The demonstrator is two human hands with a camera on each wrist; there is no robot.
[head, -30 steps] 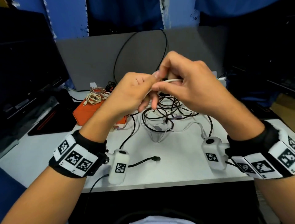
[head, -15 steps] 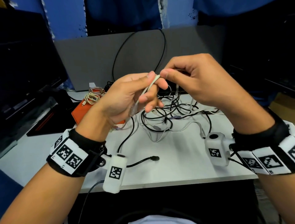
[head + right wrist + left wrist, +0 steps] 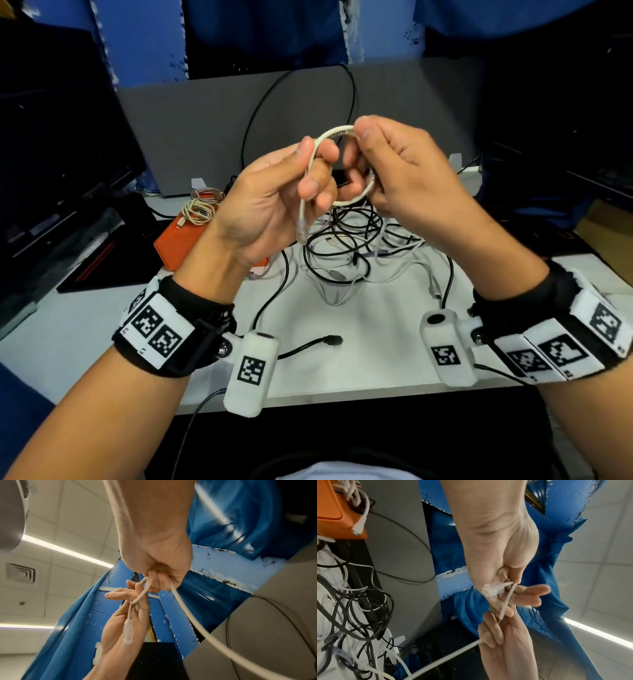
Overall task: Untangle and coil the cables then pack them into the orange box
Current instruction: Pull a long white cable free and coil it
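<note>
Both hands are raised above the table and hold one cream cable [image 3: 334,132]. My left hand [image 3: 291,192] pinches it between thumb and fingers, and its clear plug [image 3: 302,230] hangs below the fingers. My right hand [image 3: 394,174] grips the cable at the top of a small loop [image 3: 356,200] that curves back between the hands. The plug [image 3: 491,590] lies against the left palm, and from the right wrist the same plug [image 3: 128,633] dangles. A tangle of black and white cables [image 3: 356,246] lies on the table behind the hands. The orange box [image 3: 178,245] sits at the left with a coiled cable [image 3: 200,209] on it.
A white table [image 3: 359,342] carries a loose black cable end [image 3: 330,341] near the front edge. A grey panel [image 3: 212,137] stands behind the tangle. A dark monitor [image 3: 51,144] is on the left, with a black tray [image 3: 96,270] beside the box.
The hands have drawn apart and risen. The cream cable now forms a visible loop between them, with its plug hanging lower from the left hand.
</note>
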